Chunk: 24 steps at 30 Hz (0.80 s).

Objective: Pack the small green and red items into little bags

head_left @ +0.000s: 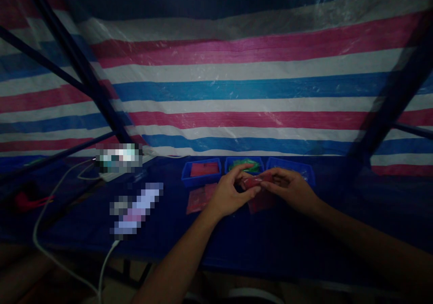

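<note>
Between my two hands is a small red packet in clear plastic (pixel 254 181), held above the table in front of the blue bins. The fingers and thumb of my left hand (pixel 230 190) pinch its left end. My right hand (pixel 293 187) grips the other end, fingertips close to the left thumb. Under the hands lies another red packet (pixel 260 204), partly covered. More flat red packets (pixel 199 199) rest on the table left of my left hand. What exactly is inside the held packet is too dark to tell.
Three blue bins stand in a row: one with red pieces (pixel 204 169), one with green packets (pixel 244 165), one with clear bags (pixel 306 174). A blurred-out device (pixel 138 209) with a white cable (pixel 104 261) lies left. Dark posts (pixel 76 65) rise before a striped tarp (pixel 237 87).
</note>
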{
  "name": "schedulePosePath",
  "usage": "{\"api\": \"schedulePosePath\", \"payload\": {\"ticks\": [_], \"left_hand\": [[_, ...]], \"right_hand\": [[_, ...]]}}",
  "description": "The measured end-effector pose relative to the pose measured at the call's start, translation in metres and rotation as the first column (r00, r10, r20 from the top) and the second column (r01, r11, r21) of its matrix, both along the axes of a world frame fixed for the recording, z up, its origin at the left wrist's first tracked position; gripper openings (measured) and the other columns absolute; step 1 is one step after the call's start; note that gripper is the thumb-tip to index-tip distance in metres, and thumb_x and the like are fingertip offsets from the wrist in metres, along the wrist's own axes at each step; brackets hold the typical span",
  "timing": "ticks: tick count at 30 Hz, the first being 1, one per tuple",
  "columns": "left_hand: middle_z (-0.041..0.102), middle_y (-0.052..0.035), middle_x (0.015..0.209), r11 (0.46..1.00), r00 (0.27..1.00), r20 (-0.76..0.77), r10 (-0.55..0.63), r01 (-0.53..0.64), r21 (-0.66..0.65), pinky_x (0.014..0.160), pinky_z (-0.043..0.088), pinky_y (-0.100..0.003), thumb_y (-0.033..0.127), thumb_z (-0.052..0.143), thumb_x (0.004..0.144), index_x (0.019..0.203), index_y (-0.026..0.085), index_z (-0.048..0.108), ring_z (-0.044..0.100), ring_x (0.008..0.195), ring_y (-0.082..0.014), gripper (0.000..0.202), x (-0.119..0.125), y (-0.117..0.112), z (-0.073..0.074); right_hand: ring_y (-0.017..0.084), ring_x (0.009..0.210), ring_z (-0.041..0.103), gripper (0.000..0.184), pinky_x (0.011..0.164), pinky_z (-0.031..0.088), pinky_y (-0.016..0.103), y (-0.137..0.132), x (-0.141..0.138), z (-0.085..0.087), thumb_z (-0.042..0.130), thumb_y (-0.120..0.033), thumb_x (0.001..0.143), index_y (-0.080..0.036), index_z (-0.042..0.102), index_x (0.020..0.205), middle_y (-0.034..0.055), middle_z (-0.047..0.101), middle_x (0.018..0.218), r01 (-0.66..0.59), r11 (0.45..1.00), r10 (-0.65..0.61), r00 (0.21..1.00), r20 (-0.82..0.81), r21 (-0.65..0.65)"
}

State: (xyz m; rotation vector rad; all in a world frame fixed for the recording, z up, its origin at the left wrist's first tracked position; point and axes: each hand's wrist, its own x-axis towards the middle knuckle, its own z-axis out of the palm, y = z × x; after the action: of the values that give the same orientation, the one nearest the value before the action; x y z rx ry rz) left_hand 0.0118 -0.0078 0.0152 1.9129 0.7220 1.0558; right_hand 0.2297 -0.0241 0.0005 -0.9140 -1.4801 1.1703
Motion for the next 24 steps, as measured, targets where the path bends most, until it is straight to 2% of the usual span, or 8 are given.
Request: {"api": "schedulePosePath", "payload": {"ticks": [5,8,11,14,17,19,21,24], "left_hand": [[0.074,-0.0064,0.105,0.998,0.997,0.031,0.067,-0.067,-0.012,0.085,0.056,-0.032,0.025,0.076,0.084,0.120,0.020,0.060,0.072,0.095,-0.0193,0.040,0.001,0.005,-0.004],[0.074,-0.0060,0.103,0.957,0.961,0.067,0.269,-0.274,0.092,0.086,0.056,-0.032,0.027,0.075,0.085,0.110,0.019,0.064,0.071,0.095,-0.0197,0.028,-0.008,0.010,-0.001],[0.075,-0.0052,0.105,0.802,0.846,0.026,0.533,-0.515,0.302,0.088,0.055,-0.034,0.029,0.070,0.089,0.111,0.020,0.071,0.070,0.095,-0.0206,0.023,-0.029,0.015,0.014],[0.073,-0.0039,0.121,0.672,0.766,-0.028,0.642,-0.545,0.501,0.102,0.051,-0.038,0.022,0.060,0.094,0.120,0.025,0.073,0.066,0.112,-0.0221,0.030,-0.056,0.022,0.028],[0.071,-0.0043,0.124,0.574,0.654,-0.126,0.746,-0.535,0.620,0.109,0.046,-0.043,0.019,0.057,0.094,0.123,0.027,0.074,0.062,0.117,-0.0248,0.034,-0.077,0.034,0.030],[0.071,-0.0057,0.122,0.584,0.595,-0.245,0.766,-0.484,0.651,0.109,0.046,-0.045,0.017,0.055,0.094,0.121,0.026,0.075,0.061,0.116,-0.0263,0.035,-0.084,0.042,0.024],[0.071,-0.0064,0.124,0.623,0.555,-0.356,0.752,-0.420,0.660,0.107,0.046,-0.044,0.016,0.053,0.094,0.123,0.025,0.074,0.060,0.117,-0.0265,0.038,-0.086,0.048,0.015],[0.069,-0.0061,0.130,0.672,0.525,-0.456,0.719,-0.356,0.649,0.108,0.044,-0.045,0.021,0.050,0.097,0.129,0.026,0.071,0.059,0.120,-0.0264,0.039,-0.085,0.050,0.005]], "right_hand": [[0.022,0.094,0.074,0.034,0.090,0.059,0.038,0.002,0.000,-0.001,0.087,-0.042,0.076,-0.023,0.072,0.100,0.0055,0.078,0.102,0.062,0.998,-0.062,0.997,-0.042,-0.001],[0.020,0.094,0.073,0.035,0.089,0.058,0.036,0.003,0.002,-0.002,0.083,-0.043,0.080,-0.023,0.071,0.106,0.0054,0.077,0.101,0.071,0.997,-0.071,0.997,-0.038,0.017],[0.018,0.086,0.071,0.034,0.080,0.057,0.034,0.005,0.004,-0.001,0.079,-0.045,0.084,-0.023,0.072,0.109,0.0042,0.074,0.094,0.098,0.994,-0.097,0.995,-0.008,0.040],[0.018,0.082,0.069,0.033,0.077,0.056,0.034,0.004,0.004,0.001,0.077,-0.045,0.085,-0.022,0.072,0.107,0.0041,0.073,0.091,0.085,0.995,-0.086,0.996,0.026,0.052],[0.018,0.080,0.069,0.031,0.076,0.056,0.035,0.002,0.003,0.003,0.076,-0.045,0.086,-0.022,0.072,0.105,0.0044,0.073,0.090,0.057,0.997,-0.060,0.996,0.069,0.054],[0.018,0.079,0.069,0.030,0.075,0.056,0.035,0.001,0.002,0.003,0.075,-0.045,0.086,-0.022,0.071,0.105,0.0043,0.073,0.089,0.042,0.997,-0.047,0.995,0.091,0.061],[0.017,0.078,0.068,0.029,0.073,0.056,0.035,0.000,0.002,0.003,0.075,-0.045,0.087,-0.022,0.071,0.105,0.0040,0.073,0.089,0.029,0.998,-0.035,0.994,0.102,0.062],[0.017,0.077,0.069,0.028,0.071,0.056,0.033,0.000,0.002,0.002,0.074,-0.044,0.088,-0.022,0.071,0.105,0.0036,0.073,0.088,0.016,0.998,-0.022,0.994,0.103,0.059]]}}
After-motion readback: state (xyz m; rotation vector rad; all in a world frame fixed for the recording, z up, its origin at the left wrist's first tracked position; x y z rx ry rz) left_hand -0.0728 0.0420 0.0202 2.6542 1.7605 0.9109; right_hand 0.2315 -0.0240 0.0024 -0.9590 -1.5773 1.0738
